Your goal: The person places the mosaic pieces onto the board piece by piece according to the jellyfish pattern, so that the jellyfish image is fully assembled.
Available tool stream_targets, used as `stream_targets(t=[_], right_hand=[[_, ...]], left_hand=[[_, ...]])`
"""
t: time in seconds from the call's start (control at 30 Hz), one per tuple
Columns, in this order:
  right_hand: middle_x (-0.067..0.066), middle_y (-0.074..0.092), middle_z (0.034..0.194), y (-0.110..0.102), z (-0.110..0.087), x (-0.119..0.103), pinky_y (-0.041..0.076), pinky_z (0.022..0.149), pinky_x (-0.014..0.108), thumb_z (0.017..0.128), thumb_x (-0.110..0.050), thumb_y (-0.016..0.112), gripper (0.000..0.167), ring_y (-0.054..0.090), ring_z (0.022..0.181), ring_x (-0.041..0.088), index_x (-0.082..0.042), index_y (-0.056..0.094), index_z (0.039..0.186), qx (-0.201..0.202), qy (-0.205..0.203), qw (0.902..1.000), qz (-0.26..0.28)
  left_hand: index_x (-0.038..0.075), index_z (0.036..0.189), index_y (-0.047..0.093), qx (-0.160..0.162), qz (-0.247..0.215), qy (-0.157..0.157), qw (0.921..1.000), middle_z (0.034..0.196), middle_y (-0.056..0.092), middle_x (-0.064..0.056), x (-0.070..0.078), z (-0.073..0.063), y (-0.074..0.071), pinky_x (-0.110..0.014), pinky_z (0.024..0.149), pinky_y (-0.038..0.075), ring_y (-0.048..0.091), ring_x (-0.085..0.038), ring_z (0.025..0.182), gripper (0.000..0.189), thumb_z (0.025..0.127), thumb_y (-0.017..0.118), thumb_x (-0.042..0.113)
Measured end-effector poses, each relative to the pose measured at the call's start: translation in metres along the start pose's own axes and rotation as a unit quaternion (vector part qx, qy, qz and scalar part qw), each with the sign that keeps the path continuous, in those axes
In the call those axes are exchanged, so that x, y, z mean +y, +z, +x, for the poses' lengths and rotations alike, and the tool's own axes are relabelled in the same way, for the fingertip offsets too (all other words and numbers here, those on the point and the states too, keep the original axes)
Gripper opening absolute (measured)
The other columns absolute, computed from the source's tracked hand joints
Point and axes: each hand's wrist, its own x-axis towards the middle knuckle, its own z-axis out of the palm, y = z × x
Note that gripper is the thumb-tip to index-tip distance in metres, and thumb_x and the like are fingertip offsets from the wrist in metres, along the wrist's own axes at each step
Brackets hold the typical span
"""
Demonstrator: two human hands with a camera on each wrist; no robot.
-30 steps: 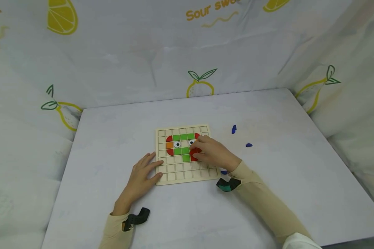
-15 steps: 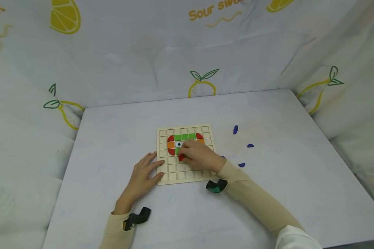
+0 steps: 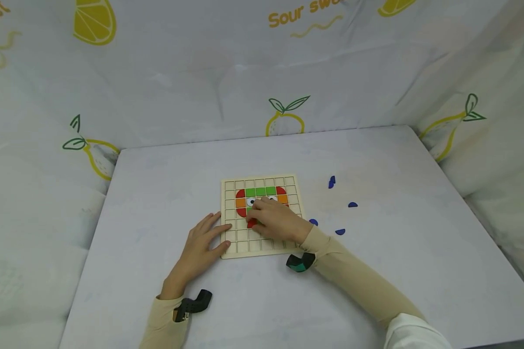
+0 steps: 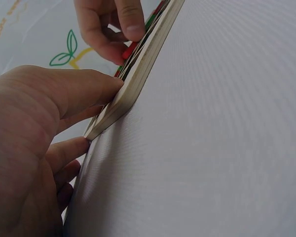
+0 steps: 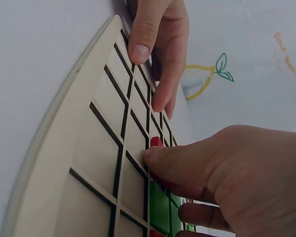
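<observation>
A pale wooden grid board (image 3: 240,248) lies on the table, partly filled with red, green and orange tiles and white eye tiles. My right hand (image 3: 279,220) reaches over its middle, pinching a small red tile (image 3: 251,223) between thumb and fingers. In the right wrist view that red tile (image 5: 156,141) sticks out past the thumb tip, close over the grid beside a green tile (image 5: 159,207). The hand hides part of the pattern. My left hand (image 3: 199,246) rests at the board's left edge, fingers spread, with thumb and fingertips touching the rim.
Several blue half-round pieces lie right of the board: one blue piece (image 3: 313,222) near its edge, another blue piece (image 3: 340,231) farther right, a third blue piece (image 3: 352,204) above that, and a small blue cluster (image 3: 332,182) farther back. A printed white cloth (image 3: 192,87) hangs behind the table.
My right hand has moved left across the board with the red tile, from the pattern's right side to its lower left. The left hand keeps its place at the edge.
</observation>
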Motion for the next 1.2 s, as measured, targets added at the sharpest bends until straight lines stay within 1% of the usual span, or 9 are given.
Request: stream_targets(t=[0.2,0.3,0.5,0.63,0.77,0.93,1.03,1.2], right_hand=[[-0.002,0.064,0.107,-0.001,-0.001,0.0,0.053,0.092,0.031,0.096,-0.026,0.071,0.02,0.056,0.103,0.016,-0.019,0.075,0.114,-0.003,0.009,1.0,0.003],[-0.001,0.064,0.107,-0.002,-0.001,0.0,0.053,0.091,0.032,0.096,-0.026,0.071,0.02,0.055,0.103,0.017,-0.018,0.075,0.114,-0.006,0.011,0.9999,0.003],[-0.001,0.062,0.104,-0.003,-0.002,0.0,0.051,0.084,0.029,0.095,-0.026,0.072,0.022,0.052,0.096,0.015,-0.017,0.075,0.114,-0.011,0.011,0.9999,0.001],[-0.002,0.061,0.102,-0.004,-0.004,-0.001,0.05,0.082,0.029,0.094,-0.028,0.073,0.026,0.05,0.095,0.014,-0.017,0.074,0.117,-0.021,0.016,0.9996,0.004],[-0.002,0.061,0.101,-0.008,-0.007,-0.002,0.049,0.08,0.027,0.094,-0.027,0.073,0.027,0.049,0.095,0.014,-0.017,0.073,0.12,-0.021,0.027,0.9991,0.027],[-0.003,0.064,0.103,-0.013,-0.015,0.004,0.047,0.074,0.024,0.095,-0.023,0.071,0.026,0.049,0.091,0.011,-0.018,0.073,0.119,0.0,0.04,0.9973,0.062],[-0.001,0.066,0.105,-0.017,-0.021,0.009,0.046,0.073,0.024,0.094,-0.022,0.071,0.026,0.049,0.088,0.011,-0.016,0.073,0.119,0.009,0.05,0.9957,0.077],[0.002,0.066,0.108,-0.026,-0.032,0.018,0.048,0.078,0.028,0.095,-0.022,0.071,0.026,0.051,0.091,0.015,-0.013,0.073,0.119,0.014,0.076,0.9921,0.098]], left_hand=[[0.019,0.136,0.065,-0.001,0.001,-0.002,1.0,0.164,0.038,-0.01,0.002,0.0,0.0,-0.063,0.121,0.019,0.021,-0.034,0.156,0.044,0.094,0.071,0.025],[0.019,0.136,0.065,-0.001,0.0,-0.003,1.0,0.163,0.038,-0.01,0.003,0.0,-0.001,-0.063,0.121,0.019,0.021,-0.034,0.156,0.044,0.093,0.071,0.025],[0.019,0.136,0.065,-0.002,-0.002,-0.005,1.0,0.164,0.037,-0.009,0.004,0.0,0.0,-0.063,0.122,0.018,0.021,-0.034,0.157,0.044,0.093,0.071,0.025],[0.02,0.136,0.065,-0.001,0.001,-0.005,1.0,0.164,0.038,-0.009,0.003,0.0,0.0,-0.063,0.122,0.018,0.021,-0.033,0.156,0.044,0.093,0.071,0.025],[0.019,0.136,0.065,-0.001,0.001,-0.006,1.0,0.164,0.038,-0.009,0.003,0.0,0.0,-0.063,0.122,0.018,0.021,-0.033,0.157,0.043,0.093,0.071,0.025],[0.018,0.135,0.065,0.0,0.002,-0.007,1.0,0.163,0.038,-0.009,0.003,0.0,0.0,-0.063,0.122,0.018,0.021,-0.034,0.156,0.043,0.093,0.072,0.025],[0.018,0.135,0.065,0.0,0.001,-0.009,1.0,0.163,0.038,-0.01,0.003,0.0,0.0,-0.063,0.122,0.018,0.021,-0.034,0.156,0.043,0.093,0.072,0.025],[0.017,0.135,0.065,0.0,-0.002,-0.012,0.9999,0.163,0.038,-0.01,0.003,0.0,0.001,-0.063,0.122,0.018,0.021,-0.034,0.156,0.044,0.093,0.072,0.024]])
